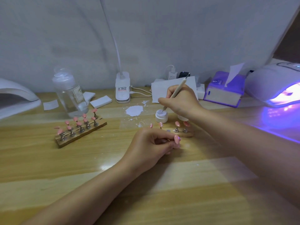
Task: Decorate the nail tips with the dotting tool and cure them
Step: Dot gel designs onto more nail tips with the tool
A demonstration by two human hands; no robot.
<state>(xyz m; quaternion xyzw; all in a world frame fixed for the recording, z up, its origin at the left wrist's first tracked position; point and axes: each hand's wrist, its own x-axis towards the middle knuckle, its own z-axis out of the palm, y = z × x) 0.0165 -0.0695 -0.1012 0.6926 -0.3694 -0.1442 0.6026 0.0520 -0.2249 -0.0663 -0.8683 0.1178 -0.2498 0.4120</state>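
My right hand [181, 101] grips the dotting tool [176, 92] like a pen, its tip dipped into a small open white jar [160, 116] of white gel. My left hand [152, 143] pinches one pink nail tip [177, 139] on its stand, just in front of a wooden holder [186, 135] carrying a few more pink tips [177, 124], some with white dots. A second wooden holder [81, 135] with several plain pink tips stands to the left. The lit UV curing lamp [276, 88] glows purple at the far right.
A clear liquid bottle [71, 93], white pads [100, 101], a clip lamp base [122, 88] with cables, a smear of white gel [134, 110] on the wooden table [65, 168], a purple tissue box [224, 91], and another white lamp [16, 98] at the left edge.
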